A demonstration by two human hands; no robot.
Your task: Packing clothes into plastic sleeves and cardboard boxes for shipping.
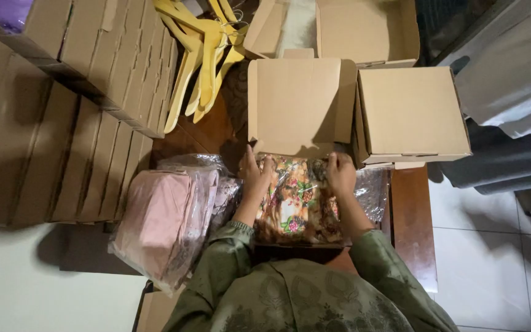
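The slick bag could slide from the grip, or snag on the box (pixel 294 104) flap just beyond both hands. The floral packet (pixel 299 203) lies between them. Left hand (pixel 254 175) and right hand (pixel 341 173) reach forward, palms inward, fingers clamped on its far corners.

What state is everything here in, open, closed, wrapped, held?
Floral fabric pack in clear plastic: wrapped, gripped by both hands.
Left hand: fingers closed on the pack.
Right hand: the same.
Brown cardboard box: lid open.
Neighbouring brown cardboard box: closed.
Pink bagged garments: wrapped, stacked.
Yellow wooden hangers: piled.
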